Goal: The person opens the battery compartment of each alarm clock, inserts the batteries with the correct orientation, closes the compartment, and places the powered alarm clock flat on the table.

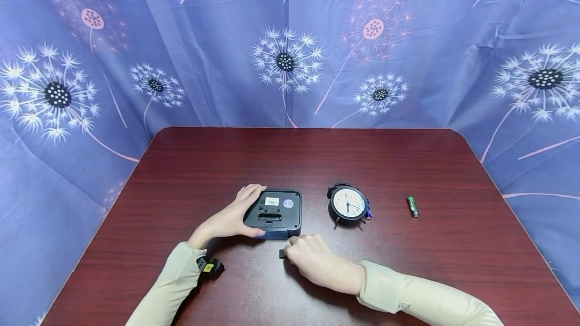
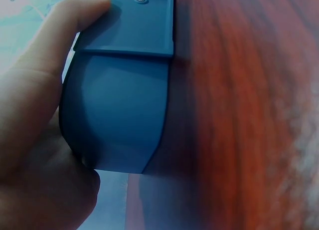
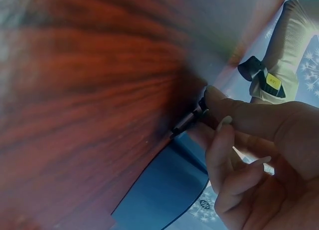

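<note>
A square clock-like device [image 1: 290, 222], black with a dark blue side, lies with its back facing up. Two stickers, small knobs and a dark uncovered battery slot [image 1: 270, 216] show on that back. My left hand [image 1: 231, 217] grips its left end, the thumb on the near side and the fingers over the far edge. Just in front of its near right corner, my right hand [image 1: 312, 258] pinches a small flat black piece [image 1: 283, 254] low over the table. In the right wrist view, this black piece [image 3: 187, 122] is between thumb and fingertips, partly hidden.
A round black alarm clock [image 1: 348, 202] with a white dial stands right of the device, a small blue object [image 1: 369, 210] behind its right side. Farther right lies a green battery [image 1: 413, 206]. The dark red table [image 1: 290, 154] ends at a blue dandelion-print curtain [image 1: 217, 64].
</note>
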`<state>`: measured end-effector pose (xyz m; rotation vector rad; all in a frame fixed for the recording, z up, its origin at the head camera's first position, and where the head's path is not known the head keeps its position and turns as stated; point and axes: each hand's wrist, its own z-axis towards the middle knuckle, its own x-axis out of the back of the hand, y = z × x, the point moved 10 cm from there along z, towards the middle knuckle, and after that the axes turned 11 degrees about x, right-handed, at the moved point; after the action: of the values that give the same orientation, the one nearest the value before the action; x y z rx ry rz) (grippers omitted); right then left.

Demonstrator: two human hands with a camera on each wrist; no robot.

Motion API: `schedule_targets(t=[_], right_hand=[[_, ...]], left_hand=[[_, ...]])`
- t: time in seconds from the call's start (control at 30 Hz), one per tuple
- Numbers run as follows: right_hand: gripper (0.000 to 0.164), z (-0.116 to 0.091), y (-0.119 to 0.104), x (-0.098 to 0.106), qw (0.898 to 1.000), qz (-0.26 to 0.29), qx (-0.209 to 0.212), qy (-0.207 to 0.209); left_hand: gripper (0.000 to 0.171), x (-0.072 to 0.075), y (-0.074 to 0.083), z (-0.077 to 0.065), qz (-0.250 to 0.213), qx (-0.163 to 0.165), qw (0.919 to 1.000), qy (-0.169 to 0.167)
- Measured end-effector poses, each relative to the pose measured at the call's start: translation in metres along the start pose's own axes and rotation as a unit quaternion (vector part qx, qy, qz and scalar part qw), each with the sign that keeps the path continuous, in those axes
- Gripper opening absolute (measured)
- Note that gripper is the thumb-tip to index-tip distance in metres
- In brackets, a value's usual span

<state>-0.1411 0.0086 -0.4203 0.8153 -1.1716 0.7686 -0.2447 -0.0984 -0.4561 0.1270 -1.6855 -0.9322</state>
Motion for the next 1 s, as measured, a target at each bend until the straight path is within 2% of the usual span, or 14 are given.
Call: schedule_targets(t=[0.67, 0.8, 1.0], right_hand=[[0.021, 0.0007, 0.0042, -0.0076, 0.999, 0.030, -0.014, -0.033], [0.024, -0.0005, 0.0058, -0.0065, 0.999, 0.042, -0.014, -0.023], [0.026, -0.0020, 0.0094, -0.0006, 0.998, 0.056, -0.014, 0.016]], left_hand=[[0.104, -0.0008, -0.0017, -0.0004, 0.002, 0.006, 1.0000, -0.003], [0.104, -0.0006, -0.0019, -0.0009, 0.000, 0.010, 0.9999, -0.005], [0.103, 0.0003, -0.0009, -0.0010, -0.001, 0.006, 1.0000, -0.002]])
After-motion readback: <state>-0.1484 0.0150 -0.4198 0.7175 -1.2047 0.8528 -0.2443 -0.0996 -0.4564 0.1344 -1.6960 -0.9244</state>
